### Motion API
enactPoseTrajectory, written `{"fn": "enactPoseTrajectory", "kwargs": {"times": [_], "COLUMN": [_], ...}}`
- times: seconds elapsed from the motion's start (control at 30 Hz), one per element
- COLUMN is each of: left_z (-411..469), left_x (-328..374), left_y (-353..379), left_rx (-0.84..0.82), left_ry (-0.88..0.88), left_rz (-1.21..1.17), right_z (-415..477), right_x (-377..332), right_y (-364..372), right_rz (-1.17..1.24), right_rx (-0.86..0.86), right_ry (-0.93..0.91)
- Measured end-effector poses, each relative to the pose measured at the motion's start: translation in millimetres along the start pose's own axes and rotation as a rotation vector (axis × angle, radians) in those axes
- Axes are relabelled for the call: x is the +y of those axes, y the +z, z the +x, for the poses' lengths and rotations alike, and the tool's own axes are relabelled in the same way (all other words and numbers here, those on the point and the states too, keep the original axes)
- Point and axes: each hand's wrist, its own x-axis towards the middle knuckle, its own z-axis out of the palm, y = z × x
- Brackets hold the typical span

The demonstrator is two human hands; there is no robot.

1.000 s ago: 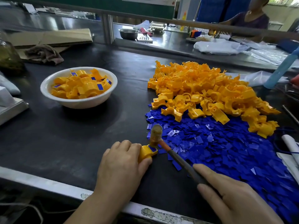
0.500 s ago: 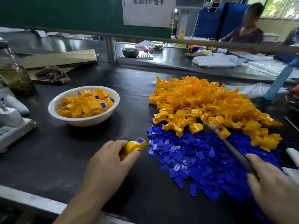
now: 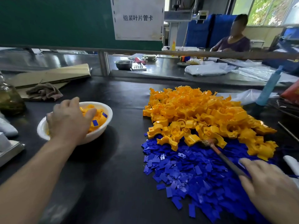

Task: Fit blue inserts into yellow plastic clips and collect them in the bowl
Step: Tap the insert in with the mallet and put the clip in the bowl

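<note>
A white bowl (image 3: 103,131) at the left holds several yellow clips fitted with blue inserts. My left hand (image 3: 68,120) hovers palm down over the bowl with its fingers spread, and no clip shows in it. A big pile of loose yellow clips (image 3: 202,113) lies to the right. In front of that pile spreads a heap of blue inserts (image 3: 194,175). My right hand (image 3: 271,191) grips the handle of a small hammer (image 3: 226,159). The hammer's head rests at the near edge of the yellow pile.
Folded cardboard (image 3: 48,75) and a rag (image 3: 43,92) lie at the back left. A glass bottle (image 3: 9,97) and a white device (image 3: 8,146) stand at the left edge. Across a rail (image 3: 194,54) sits another person (image 3: 233,41) at a bench.
My left hand has carried the fitted clip from the table's front up and left to the bowl. The hammer has swung right, away from the clip, onto the edge of the yellow pile.
</note>
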Motion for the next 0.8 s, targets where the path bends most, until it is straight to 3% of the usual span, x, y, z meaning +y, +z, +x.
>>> {"fn": "enactPoseTrajectory", "kwargs": {"times": [0.1,0.17,0.27,0.4,0.5,0.63,0.8], "left_z": [-50.5,-90.2,-137.4,-161.0,-159.0,-161.2,-164.0], "left_x": [15.8,25.9,36.2,41.1,42.5,43.4,41.8], "left_y": [0.6,5.2,17.0,29.5,31.8,36.6,35.6], "left_rx": [0.025,-0.096,-0.305,-0.427,-0.495,-0.614,-0.566], "left_ry": [0.213,0.333,0.397,0.416,0.399,0.557,0.651], "left_rz": [-0.102,-0.182,-0.218,-0.195,-0.109,-0.082,-0.094], "right_z": [25.1,47.9,79.3,102.8,102.4,89.3,79.8], "right_x": [-24.6,-49.9,-95.6,-143.1,-146.7,-131.3,-101.9], "right_y": [-9.9,-11.1,-3.5,12.1,22.1,27.1,10.0], "right_rz": [0.084,0.105,0.177,0.089,0.053,0.078,0.164], "right_rx": [-0.007,-0.020,-0.024,-0.016,-0.069,0.028,0.108], "right_ry": [-0.083,-0.149,-0.259,-0.318,-0.308,-0.348,-0.242]}}
